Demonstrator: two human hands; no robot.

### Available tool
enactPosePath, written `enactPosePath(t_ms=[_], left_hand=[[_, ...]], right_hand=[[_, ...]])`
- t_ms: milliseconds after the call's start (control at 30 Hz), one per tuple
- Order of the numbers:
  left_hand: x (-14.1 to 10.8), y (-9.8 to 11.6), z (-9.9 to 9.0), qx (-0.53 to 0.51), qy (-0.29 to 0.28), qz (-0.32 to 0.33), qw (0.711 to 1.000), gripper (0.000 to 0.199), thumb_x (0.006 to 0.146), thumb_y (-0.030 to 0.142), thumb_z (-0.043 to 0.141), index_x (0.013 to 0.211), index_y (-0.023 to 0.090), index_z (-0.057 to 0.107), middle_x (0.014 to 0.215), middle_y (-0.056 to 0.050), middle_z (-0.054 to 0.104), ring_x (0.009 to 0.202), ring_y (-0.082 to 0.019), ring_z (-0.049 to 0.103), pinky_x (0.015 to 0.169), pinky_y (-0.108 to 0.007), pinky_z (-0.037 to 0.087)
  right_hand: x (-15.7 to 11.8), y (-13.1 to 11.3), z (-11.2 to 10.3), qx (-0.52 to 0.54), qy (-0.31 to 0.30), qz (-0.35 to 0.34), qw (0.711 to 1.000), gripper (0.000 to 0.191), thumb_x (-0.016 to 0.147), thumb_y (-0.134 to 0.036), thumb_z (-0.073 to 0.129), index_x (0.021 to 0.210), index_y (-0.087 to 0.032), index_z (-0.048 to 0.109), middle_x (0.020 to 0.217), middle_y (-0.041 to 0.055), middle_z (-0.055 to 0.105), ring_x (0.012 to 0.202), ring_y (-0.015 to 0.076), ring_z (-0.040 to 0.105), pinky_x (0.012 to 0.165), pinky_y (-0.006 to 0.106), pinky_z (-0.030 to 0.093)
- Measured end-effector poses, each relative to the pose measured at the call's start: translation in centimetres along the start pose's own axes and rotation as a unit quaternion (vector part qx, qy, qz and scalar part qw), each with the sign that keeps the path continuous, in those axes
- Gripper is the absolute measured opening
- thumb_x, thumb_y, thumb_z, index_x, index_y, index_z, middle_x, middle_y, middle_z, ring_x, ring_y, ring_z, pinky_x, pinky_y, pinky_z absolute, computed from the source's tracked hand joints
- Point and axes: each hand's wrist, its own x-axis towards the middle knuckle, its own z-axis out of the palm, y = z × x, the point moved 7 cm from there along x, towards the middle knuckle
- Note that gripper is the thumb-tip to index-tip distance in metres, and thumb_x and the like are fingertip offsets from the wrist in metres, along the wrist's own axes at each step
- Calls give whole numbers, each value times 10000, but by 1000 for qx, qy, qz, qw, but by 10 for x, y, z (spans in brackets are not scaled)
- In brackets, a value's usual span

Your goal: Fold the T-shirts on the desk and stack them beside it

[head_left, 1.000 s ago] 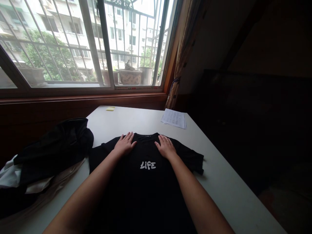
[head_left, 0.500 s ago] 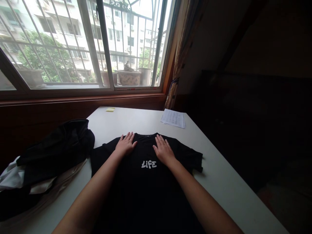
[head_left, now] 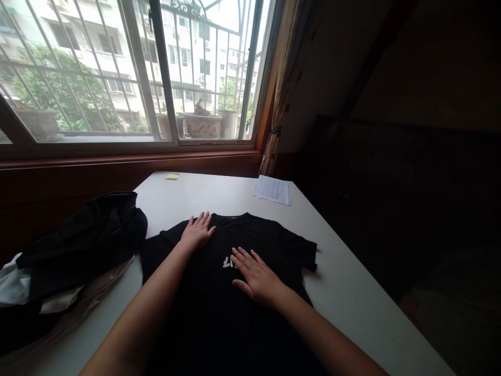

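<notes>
A black T-shirt (head_left: 223,297) lies spread on the white table (head_left: 352,297), its collar toward the window and its sleeves out to both sides. My left hand (head_left: 198,231) rests flat on the shirt's left shoulder, just beside the collar, fingers stretched out. Lower down, at the chest, my right hand (head_left: 256,274) is laid on the cloth with fingers apart and covers part of the white lettering (head_left: 227,262). Neither hand grips the fabric. The shirt's lower end fades into shadow between my forearms.
A heap of dark and light clothes (head_left: 86,240) lies at the table's left. Printed papers (head_left: 273,190) are at the far right corner, and a yellow note (head_left: 172,176) is near the far left edge. Beyond stand a barred window (head_left: 203,78) and a tied curtain (head_left: 273,141).
My right hand has moved from beside the collar down and slightly left onto the lettering. My left hand stays at the shoulder. The whole view has shifted a little.
</notes>
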Motion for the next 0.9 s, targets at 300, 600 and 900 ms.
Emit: enactPosePath(t_ms=[300, 600, 900], left_hand=[[1, 1, -1, 3, -3, 1, 1000, 663, 1031, 545, 254, 1602, 208, 244, 1677, -72, 165, 1559, -262, 106, 1237, -553, 102], [-17, 17, -31, 5, 92, 63, 994, 570, 1054, 362, 302, 1591, 173, 267, 1674, -75, 206, 1561, -265, 50, 1242, -552, 139], [-166, 103, -39, -32, 46, 278, 959, 517, 1047, 478, 418, 1543, 340, 370, 1592, -10, 413, 1509, -284, 289, 1218, -592, 255]], right_hand=[[-54, -30, 5, 52, -33, -24, 998, 702, 999, -639, 351, 1607, -352, 151, 1682, -28, 76, 1559, 242, 45, 1264, 513, -4], [-92, -45, -9, 95, -38, -56, 993, 694, 993, -588, 451, 1598, -313, 250, 1678, 16, 174, 1541, 248, 181, 1270, 492, 99], [-152, 96, -39, 71, 291, 241, 923, 321, 971, -380, 456, 1168, -224, 656, 1158, 113, 683, 1090, 273, 644, 980, 450, 515]])
